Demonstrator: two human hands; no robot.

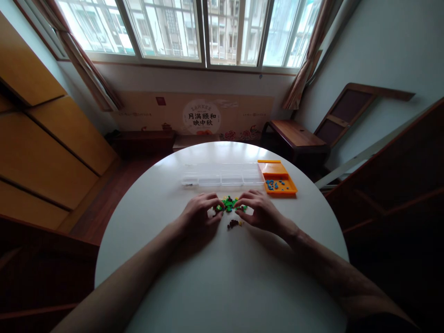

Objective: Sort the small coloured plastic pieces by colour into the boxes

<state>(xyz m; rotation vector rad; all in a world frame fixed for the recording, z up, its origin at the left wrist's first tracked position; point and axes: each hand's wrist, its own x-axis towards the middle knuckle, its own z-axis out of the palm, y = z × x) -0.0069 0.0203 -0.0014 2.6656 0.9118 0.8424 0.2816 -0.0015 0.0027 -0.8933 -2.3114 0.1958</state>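
- While both hands rest near the middle of the round white surface (222,277), the left hand (197,216) pinches small green plastic bricks (229,204).
- Right hand (258,212) grips the same pile.
- Clear plastic compartment box (222,175) lies toward the far edge.

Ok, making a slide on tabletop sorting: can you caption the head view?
Left hand and right hand pinch small green pieces on a round white table.
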